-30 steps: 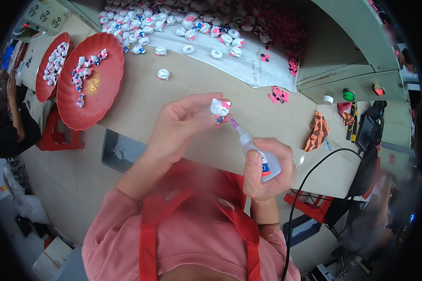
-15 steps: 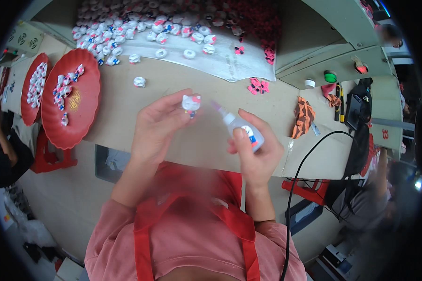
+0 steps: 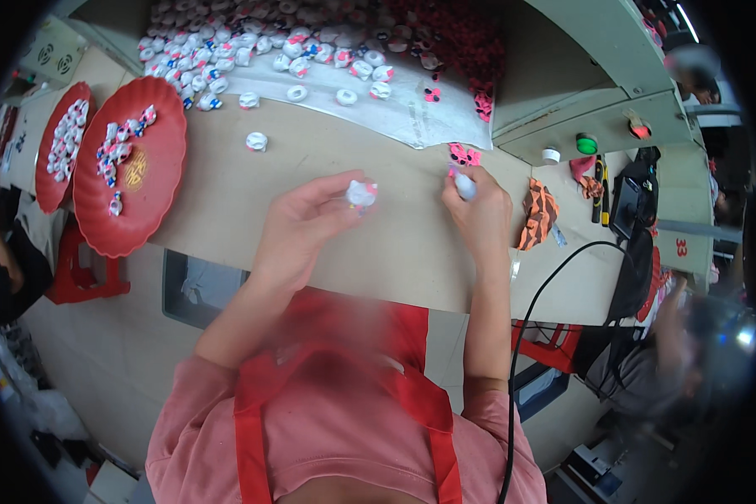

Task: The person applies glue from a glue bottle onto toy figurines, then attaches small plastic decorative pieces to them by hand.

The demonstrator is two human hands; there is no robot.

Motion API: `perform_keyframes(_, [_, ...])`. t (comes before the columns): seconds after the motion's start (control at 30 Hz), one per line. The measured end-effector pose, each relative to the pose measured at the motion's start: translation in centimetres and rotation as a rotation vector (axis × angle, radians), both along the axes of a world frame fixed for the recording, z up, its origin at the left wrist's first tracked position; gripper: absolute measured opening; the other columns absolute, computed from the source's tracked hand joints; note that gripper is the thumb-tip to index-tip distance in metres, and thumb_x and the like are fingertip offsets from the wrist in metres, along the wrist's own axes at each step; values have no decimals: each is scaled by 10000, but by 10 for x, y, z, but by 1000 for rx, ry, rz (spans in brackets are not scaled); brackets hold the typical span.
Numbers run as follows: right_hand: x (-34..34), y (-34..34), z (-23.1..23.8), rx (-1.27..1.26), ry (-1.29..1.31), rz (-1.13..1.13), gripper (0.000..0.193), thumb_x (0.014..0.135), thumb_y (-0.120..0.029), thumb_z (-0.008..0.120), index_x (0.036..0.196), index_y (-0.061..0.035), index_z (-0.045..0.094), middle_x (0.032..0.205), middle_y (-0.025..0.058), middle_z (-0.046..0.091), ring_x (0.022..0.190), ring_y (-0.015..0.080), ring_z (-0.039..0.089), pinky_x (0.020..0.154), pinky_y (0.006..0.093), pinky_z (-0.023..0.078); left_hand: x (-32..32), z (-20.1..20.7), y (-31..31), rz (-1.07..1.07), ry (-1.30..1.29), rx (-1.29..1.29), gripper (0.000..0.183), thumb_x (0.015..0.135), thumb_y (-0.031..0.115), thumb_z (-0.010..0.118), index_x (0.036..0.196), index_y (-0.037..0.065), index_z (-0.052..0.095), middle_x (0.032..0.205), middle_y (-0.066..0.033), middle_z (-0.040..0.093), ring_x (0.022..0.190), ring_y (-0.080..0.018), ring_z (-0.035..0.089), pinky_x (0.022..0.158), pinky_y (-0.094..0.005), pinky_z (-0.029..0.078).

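My left hand (image 3: 307, 223) pinches a small white cat-head figurine (image 3: 360, 194) with pink and blue bits, raised above the table's middle. In my right hand (image 3: 487, 214) is a small squeeze bottle (image 3: 464, 187), mostly hidden by the fingers. Its purple nozzle is turned away from me, close to a small cluster of pink bow pieces (image 3: 464, 154) on the table. I cannot tell whether the nozzle touches them. A single white figurine (image 3: 256, 141) rests on the table beyond my left hand.
Heaps of white figurines (image 3: 227, 50) and pink pieces (image 3: 470, 50) lie on a white sheet (image 3: 412, 118) at the back. Red scalloped trays (image 3: 164, 185) holding figurines stand at left. An orange-and-black cloth (image 3: 538, 214) lies right of my right hand; a black cable (image 3: 525, 336) loops nearby.
My right hand has moved away and to the right with the bottle, its nozzle now by the pink pieces. My left hand has shifted slightly right and turned the figurine.
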State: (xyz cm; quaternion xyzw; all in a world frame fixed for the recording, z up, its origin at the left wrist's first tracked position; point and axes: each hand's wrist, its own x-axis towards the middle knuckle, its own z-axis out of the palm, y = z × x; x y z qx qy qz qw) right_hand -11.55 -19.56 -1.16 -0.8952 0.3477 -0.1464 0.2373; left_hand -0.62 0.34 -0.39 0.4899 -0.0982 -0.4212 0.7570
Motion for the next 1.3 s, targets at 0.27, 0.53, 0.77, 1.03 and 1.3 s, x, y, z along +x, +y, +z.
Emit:
perform_keyframes(0.27, [-6,64,36,587,-459,225,98,732,-46,659,827,-26,644,709,46,629,622,70,550,573,230,451,-15,-1,-15,-46,-154,21,381,790,-93,523,1167,-34,520,1086,-119,593,965,-151,584,844,-271,463])
perform_keyframes(0.53, [-1,72,46,653,-366,45,114,741,-24,677,818,31,612,700,20,598,627,44,509,553,183,402,-14,7,-8,-52,-140,-27,350,795,-100,523,1138,-38,535,1096,-137,585,981,-165,572,871,-279,453])
perform_keyframes(0.77, [12,81,42,761,-446,80,166,732,-4,678,867,48,596,745,42,604,657,63,538,593,179,430,-6,7,-3,0,83,-159,298,818,3,561,1115,-10,562,1055,-86,599,947,-123,565,840,-260,447])
perform_keyframes(1.03, [14,80,40,788,-412,63,159,704,-38,696,852,-13,642,734,36,647,682,60,580,621,212,474,-9,-1,0,26,-73,-150,298,845,-6,533,1143,-27,518,1117,-152,569,1006,-164,547,895,-293,426])
perform_keyframes(1.3, [14,82,37,762,-410,84,150,713,18,673,837,36,591,716,20,582,630,53,502,557,181,399,-14,-2,-1,47,-156,-110,283,846,-8,533,1128,-27,530,1114,-157,571,986,-168,555,885,-296,431])
